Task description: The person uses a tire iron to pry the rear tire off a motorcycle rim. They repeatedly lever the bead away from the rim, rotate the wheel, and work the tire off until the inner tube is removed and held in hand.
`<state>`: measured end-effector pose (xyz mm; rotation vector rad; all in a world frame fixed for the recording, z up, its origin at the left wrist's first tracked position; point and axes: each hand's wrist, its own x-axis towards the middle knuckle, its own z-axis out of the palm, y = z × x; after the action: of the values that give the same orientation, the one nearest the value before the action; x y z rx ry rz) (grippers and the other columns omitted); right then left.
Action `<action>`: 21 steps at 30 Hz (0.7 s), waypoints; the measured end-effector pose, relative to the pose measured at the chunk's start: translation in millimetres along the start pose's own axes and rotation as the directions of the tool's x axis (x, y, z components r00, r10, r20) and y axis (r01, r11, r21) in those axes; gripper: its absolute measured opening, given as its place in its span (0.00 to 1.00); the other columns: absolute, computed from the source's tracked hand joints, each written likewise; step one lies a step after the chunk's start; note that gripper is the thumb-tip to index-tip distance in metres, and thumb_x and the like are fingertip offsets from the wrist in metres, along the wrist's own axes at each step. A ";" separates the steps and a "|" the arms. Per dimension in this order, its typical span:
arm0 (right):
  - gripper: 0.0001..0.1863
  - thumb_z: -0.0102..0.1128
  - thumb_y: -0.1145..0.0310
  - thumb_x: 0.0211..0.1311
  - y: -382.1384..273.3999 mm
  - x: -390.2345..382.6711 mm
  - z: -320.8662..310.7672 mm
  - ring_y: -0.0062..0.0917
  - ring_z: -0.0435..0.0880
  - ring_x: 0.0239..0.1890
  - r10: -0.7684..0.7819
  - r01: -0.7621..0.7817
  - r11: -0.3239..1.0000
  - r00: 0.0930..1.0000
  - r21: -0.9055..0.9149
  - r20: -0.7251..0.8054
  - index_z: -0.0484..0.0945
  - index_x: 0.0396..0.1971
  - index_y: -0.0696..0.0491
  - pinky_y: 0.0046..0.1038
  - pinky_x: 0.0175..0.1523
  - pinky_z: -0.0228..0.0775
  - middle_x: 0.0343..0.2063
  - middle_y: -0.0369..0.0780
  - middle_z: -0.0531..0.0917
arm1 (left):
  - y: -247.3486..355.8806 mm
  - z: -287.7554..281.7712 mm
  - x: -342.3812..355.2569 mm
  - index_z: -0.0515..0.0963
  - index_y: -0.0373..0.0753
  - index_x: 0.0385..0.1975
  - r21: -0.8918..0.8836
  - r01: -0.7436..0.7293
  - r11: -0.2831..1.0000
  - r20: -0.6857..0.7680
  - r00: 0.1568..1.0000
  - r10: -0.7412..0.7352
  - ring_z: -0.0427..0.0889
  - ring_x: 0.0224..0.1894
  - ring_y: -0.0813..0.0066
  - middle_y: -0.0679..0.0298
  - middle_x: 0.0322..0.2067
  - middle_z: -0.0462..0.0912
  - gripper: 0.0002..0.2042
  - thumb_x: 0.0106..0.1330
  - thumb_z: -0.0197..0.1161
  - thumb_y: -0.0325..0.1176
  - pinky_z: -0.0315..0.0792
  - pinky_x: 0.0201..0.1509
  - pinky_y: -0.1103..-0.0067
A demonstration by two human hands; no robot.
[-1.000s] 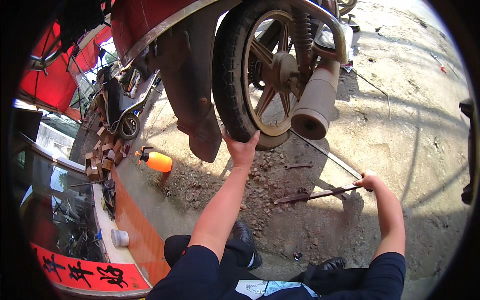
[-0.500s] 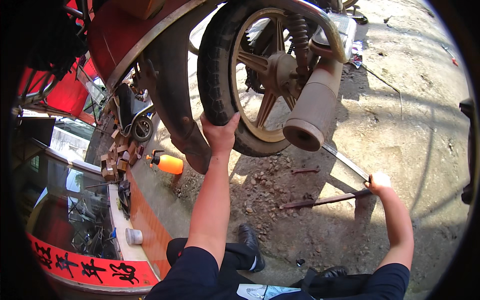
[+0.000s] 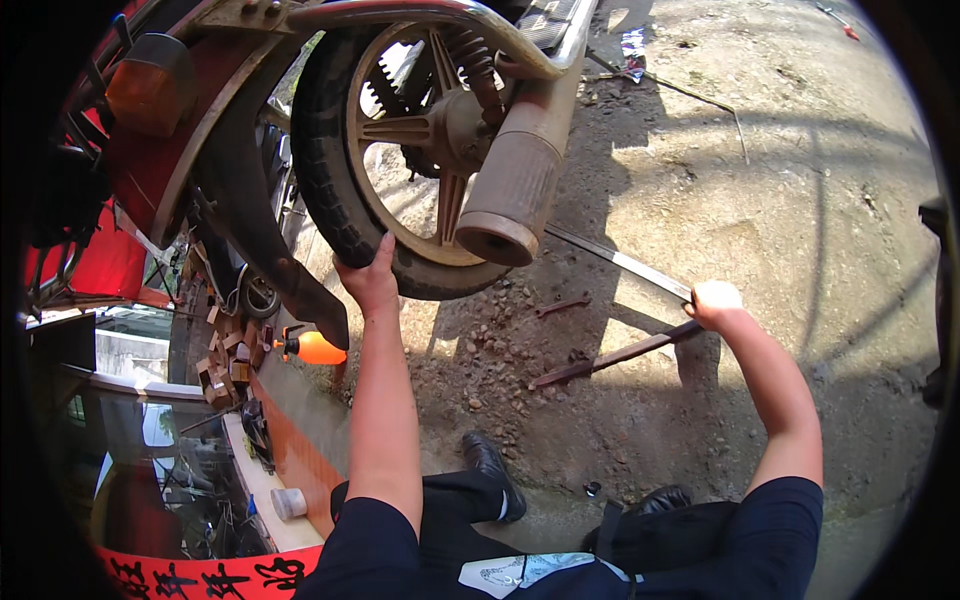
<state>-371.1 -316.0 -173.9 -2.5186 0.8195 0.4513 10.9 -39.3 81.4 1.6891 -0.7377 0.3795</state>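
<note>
My left hand (image 3: 370,284) is wrapped round the lower part of a black tyre (image 3: 322,190) on a motorcycle's rear wheel, thumb up along its side. The wheel has a dusty spoked rim (image 3: 444,205) and hangs in front of me. My right hand (image 3: 717,303) is closed on the near end of a long pale metal bar (image 3: 625,264). The bar's far end runs behind the grey exhaust muffler (image 3: 515,170). A dark rusty bar (image 3: 610,358) stretches over the ground just below my right hand; I cannot tell whether that hand touches it.
A rusty tool (image 3: 563,306) lies on the gravelly ground. At left are an orange spray bottle (image 3: 322,348), stacked bricks (image 3: 225,360), a white tub (image 3: 289,503) and a red banner (image 3: 220,575). The motorcycle's dark mudguard (image 3: 265,240) hangs beside the wheel.
The view has shifted, so the wheel and both hands appear farther left in it. My left hand stays on the tyre and my right hand stays on the pale bar.
</note>
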 end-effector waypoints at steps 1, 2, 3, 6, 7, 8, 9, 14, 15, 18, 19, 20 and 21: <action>0.19 0.57 0.50 0.58 3.9 -1.8 5.5 0.44 0.83 0.35 -0.016 0.016 1.000 0.999 0.005 -0.038 0.83 0.28 0.53 0.42 0.41 0.76 0.29 0.48 0.84 | -1.0 -0.7 -1.5 0.75 0.31 0.45 0.005 -0.029 1.000 0.021 0.999 0.029 0.80 0.40 0.73 0.62 0.40 0.82 0.25 0.47 0.78 0.31 0.72 0.50 0.76; 0.18 0.58 0.52 0.57 5.6 -3.5 4.8 0.44 0.83 0.35 -0.022 0.023 0.999 0.997 0.026 -0.069 0.82 0.28 0.54 0.42 0.41 0.76 0.29 0.49 0.84 | 2.7 -0.1 1.1 0.75 0.31 0.45 0.040 -0.074 0.996 0.027 0.997 0.073 0.80 0.40 0.73 0.62 0.40 0.82 0.25 0.47 0.78 0.31 0.72 0.50 0.76; 0.18 0.59 0.52 0.57 7.8 -6.6 6.2 0.44 0.84 0.35 -0.023 0.026 0.999 0.995 0.038 -0.097 0.82 0.28 0.54 0.42 0.41 0.75 0.29 0.49 0.84 | 4.4 0.9 0.2 0.75 0.31 0.45 0.056 -0.098 0.994 0.034 0.995 0.096 0.80 0.40 0.72 0.62 0.40 0.82 0.25 0.47 0.78 0.30 0.72 0.50 0.76; 0.16 0.59 0.55 0.56 11.1 -11.5 3.1 0.43 0.84 0.34 -0.024 0.033 0.997 0.992 0.064 -0.127 0.81 0.26 0.55 0.42 0.41 0.76 0.28 0.49 0.84 | 6.7 7.9 -6.3 0.75 0.31 0.46 0.002 -0.085 0.996 0.017 0.996 0.085 0.80 0.42 0.72 0.62 0.40 0.82 0.26 0.47 0.78 0.30 0.71 0.51 0.76; 0.15 0.59 0.56 0.56 13.5 -8.2 4.5 0.43 0.84 0.34 -0.042 0.048 0.998 0.990 0.046 -0.138 0.81 0.25 0.55 0.42 0.41 0.76 0.28 0.49 0.84 | 3.0 4.6 -6.8 0.74 0.31 0.46 -0.005 -0.075 0.997 0.023 0.997 0.075 0.80 0.42 0.72 0.62 0.41 0.81 0.26 0.47 0.78 0.29 0.71 0.52 0.76; 0.15 0.59 0.57 0.56 14.5 -3.0 5.9 0.44 0.84 0.34 -0.054 0.058 0.998 0.987 0.026 -0.150 0.81 0.25 0.55 0.42 0.41 0.76 0.28 0.49 0.84 | 2.1 6.4 -7.4 0.74 0.31 0.47 -0.019 -0.066 0.998 0.030 0.997 0.066 0.79 0.43 0.73 0.62 0.42 0.81 0.27 0.47 0.78 0.29 0.71 0.52 0.76; 0.14 0.58 0.58 0.55 16.1 1.4 7.3 0.44 0.84 0.33 -0.068 0.070 0.998 0.985 0.005 -0.160 0.81 0.24 0.55 0.42 0.41 0.76 0.28 0.49 0.84 | -0.1 8.3 -10.1 0.74 0.31 0.48 -0.038 -0.033 0.999 0.022 0.999 0.034 0.79 0.44 0.73 0.62 0.43 0.81 0.26 0.48 0.77 0.27 0.71 0.53 0.76; 0.13 0.58 0.58 0.55 24.9 21.0 15.1 0.42 0.84 0.30 -0.129 0.085 0.987 0.927 -0.137 -0.353 0.80 0.25 0.54 0.41 0.37 0.75 0.24 0.48 0.83 | -12.6 7.7 -18.7 0.72 0.32 0.50 -0.053 0.027 0.998 0.038 0.999 -0.025 0.78 0.46 0.74 0.63 0.46 0.79 0.28 0.48 0.77 0.26 0.70 0.54 0.76; 0.13 0.57 0.58 0.56 20.4 18.9 7.3 0.41 0.84 0.29 -0.143 0.081 0.985 0.869 -0.150 -0.474 0.80 0.26 0.54 0.40 0.37 0.75 0.24 0.47 0.82 | -12.5 5.6 -22.3 0.71 0.32 0.50 -0.067 0.046 0.997 0.031 0.999 -0.044 0.77 0.46 0.73 0.62 0.45 0.78 0.30 0.46 0.78 0.28 0.69 0.55 0.76; 0.14 0.55 0.57 0.61 -20.7 -2.2 -41.0 0.36 0.84 0.34 -0.202 0.114 0.964 0.903 -0.241 -0.378 0.81 0.29 0.53 0.36 0.37 0.76 0.30 0.43 0.83 | -28.0 -1.2 -33.1 0.66 0.33 0.52 -0.056 0.077 0.996 -0.092 0.992 -0.081 0.74 0.48 0.72 0.62 0.46 0.75 0.36 0.45 0.80 0.33 0.67 0.58 0.75; 0.15 0.56 0.56 0.62 -42.6 -11.1 -59.6 0.36 0.85 0.35 -0.179 0.133 0.969 0.959 -0.210 -0.219 0.81 0.29 0.53 0.35 0.38 0.76 0.31 0.44 0.83 | -35.1 -3.9 -38.7 0.65 0.33 0.52 -0.088 0.089 0.992 -0.099 0.990 -0.098 0.74 0.49 0.72 0.61 0.47 0.75 0.36 0.45 0.80 0.33 0.66 0.58 0.75; 0.16 0.57 0.54 0.62 -59.7 -17.8 -61.6 0.36 0.85 0.36 -0.182 0.152 0.964 0.976 -0.220 -0.124 0.81 0.30 0.53 0.35 0.39 0.77 0.32 0.44 0.83 | -39.2 -0.3 -46.9 0.64 0.33 0.53 -0.094 0.081 0.992 -0.119 0.989 -0.091 0.74 0.49 0.72 0.61 0.47 0.74 0.36 0.45 0.80 0.34 0.66 0.58 0.74; 0.18 0.57 0.52 0.62 -77.1 -23.4 -57.9 0.36 0.85 0.37 -0.178 0.167 0.960 0.984 -0.224 -0.030 0.81 0.30 0.53 0.35 0.40 0.77 0.34 0.45 0.84 | -42.0 5.0 -52.7 0.64 0.33 0.53 -0.100 0.069 0.993 -0.136 0.987 -0.083 0.73 0.50 0.71 0.61 0.48 0.74 0.37 0.46 0.80 0.34 0.65 0.59 0.74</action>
<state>-332.0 -278.9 -90.6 -2.7881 0.5874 0.4438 -1.7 -25.6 16.5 1.5785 -0.5777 0.3989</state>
